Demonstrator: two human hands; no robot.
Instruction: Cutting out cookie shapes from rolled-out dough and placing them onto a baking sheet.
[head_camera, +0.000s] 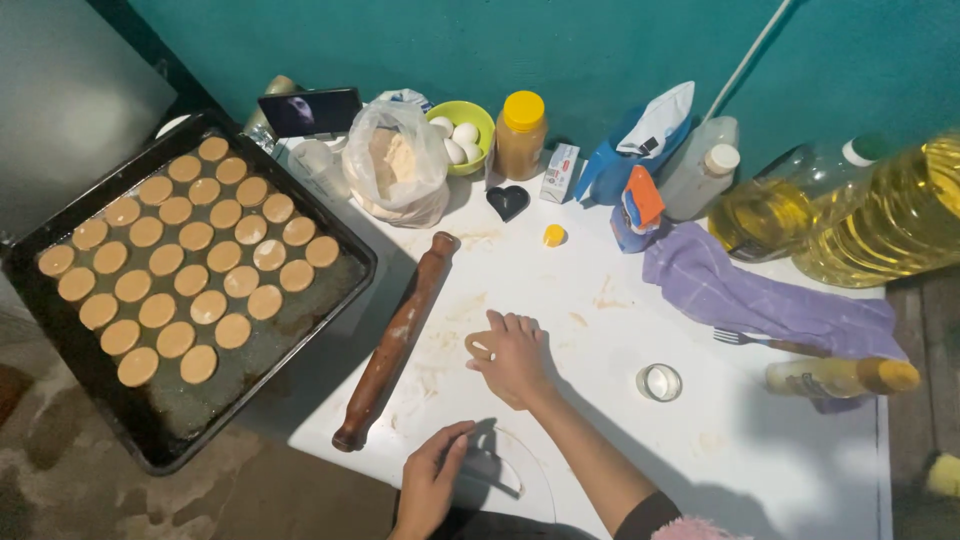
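My right hand rests on the white table, fingers curled over a small round piece of tan dough that it presses or holds. My left hand sits at the table's near edge, fingers bent against the rim, with nothing seen in it. A brown wooden rolling pin lies diagonally just left of both hands. A black baking tray on the left carries several rows of round tan dough discs.
Along the back stand a plastic bag of flour, a green bowl of eggs, a yellow-lidded jar, a black heart-shaped cutter and oil bottles. A purple cloth, fork and small glass lie right.
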